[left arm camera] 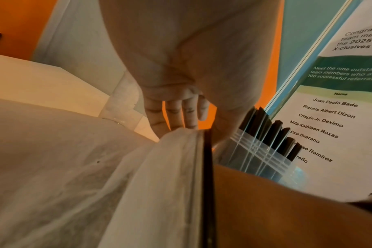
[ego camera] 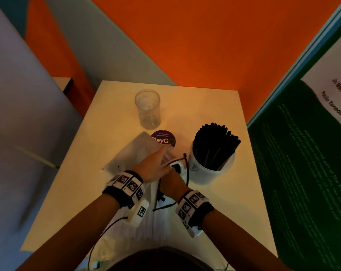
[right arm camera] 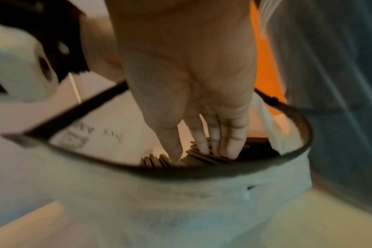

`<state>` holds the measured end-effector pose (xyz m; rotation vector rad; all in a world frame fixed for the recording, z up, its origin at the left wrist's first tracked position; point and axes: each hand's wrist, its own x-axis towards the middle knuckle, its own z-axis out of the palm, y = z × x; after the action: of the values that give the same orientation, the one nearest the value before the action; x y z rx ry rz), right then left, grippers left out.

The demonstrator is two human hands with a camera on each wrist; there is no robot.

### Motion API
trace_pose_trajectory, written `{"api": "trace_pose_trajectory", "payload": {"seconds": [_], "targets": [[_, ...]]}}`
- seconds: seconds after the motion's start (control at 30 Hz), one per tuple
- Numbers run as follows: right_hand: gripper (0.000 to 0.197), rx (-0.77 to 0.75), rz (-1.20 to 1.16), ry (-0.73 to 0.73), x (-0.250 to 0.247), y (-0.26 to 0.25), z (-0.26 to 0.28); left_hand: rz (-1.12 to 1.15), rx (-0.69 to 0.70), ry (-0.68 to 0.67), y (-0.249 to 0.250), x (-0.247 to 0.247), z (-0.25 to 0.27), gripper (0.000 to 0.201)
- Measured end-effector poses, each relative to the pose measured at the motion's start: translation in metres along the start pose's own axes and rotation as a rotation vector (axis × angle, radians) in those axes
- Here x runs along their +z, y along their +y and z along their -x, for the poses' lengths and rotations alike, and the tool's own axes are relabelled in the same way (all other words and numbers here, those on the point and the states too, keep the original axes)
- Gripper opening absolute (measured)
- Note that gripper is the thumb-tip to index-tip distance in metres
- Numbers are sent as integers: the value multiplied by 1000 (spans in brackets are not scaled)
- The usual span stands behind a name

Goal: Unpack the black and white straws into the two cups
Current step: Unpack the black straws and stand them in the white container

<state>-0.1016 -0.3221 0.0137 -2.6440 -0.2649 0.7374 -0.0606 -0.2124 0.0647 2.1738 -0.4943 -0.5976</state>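
Right hand (right arm camera: 193, 94), fingers extended, reaches into the white bag (right arm camera: 181, 201) onto the straws (right arm camera: 198, 157). Left hand (left arm camera: 176, 94), fingers straight, holds the bag's edge. Black straws (ego camera: 216, 145) fill one cup (ego camera: 208, 173).

Right hand's fingertips (right arm camera: 229, 151) buried among straws (right arm camera: 198, 159) inside blurred bag (right arm camera: 181, 193).

Surface (ego camera: 214, 106): pale, square-cornered top, lit warm. Round purple sticker or coaster (ego camera: 166, 138): white lettering, partly covered, lying flat on the surface just on the near side of a clear cup. Orange wall (ego camera: 204, 45): behind the surface, with a grey angled panel (ego camera: 111, 55) at left. Printed poster (ego camera: 302, 163): standing at the right edge, dark green field with small white text, a white section above carrying a list of names in black.
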Motion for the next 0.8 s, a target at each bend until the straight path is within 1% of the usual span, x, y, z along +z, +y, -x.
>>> {"api": "trace_pose_trajectory", "payload": {"seconds": [0.07,0.1,0.13,0.2,0.27,0.43,0.5,0.6,0.7,0.73,0.8], "targets": [[24,98,-44,-20,7,-5,-10,-19,8,5,-1,-2,2,57],[21,151,-43,-44,10,-7,-14,-25,10,6,-1,-2,2,57],[20,169,-2,-63,14,-9,-19,-23,12,4,-2,-2,2,58],[42,180,101,-90,20,-12,-21,-14,8,4,-3,-3,3,58],[47,156,123,-88,25,-14,-24,-15,-4,10,-4,-3,3,58],[57,172,85,-158,20,-16,-29,5,-12,31,-7,-4,3,56],[56,177,33,-172,17,-15,-29,12,-15,49,-8,-4,3,55],[48,200,-60,-207,18,-15,-31,23,-1,71,-9,-3,2,55],[45,172,-118,-240,15,-18,-31,28,2,82,-10,-2,2,55],[40,158,-104,-250,14,-18,-30,28,4,83,-10,-1,2,55],[19,138,-68,-260,10,-17,-29,26,13,86,-12,-1,1,54]]}}
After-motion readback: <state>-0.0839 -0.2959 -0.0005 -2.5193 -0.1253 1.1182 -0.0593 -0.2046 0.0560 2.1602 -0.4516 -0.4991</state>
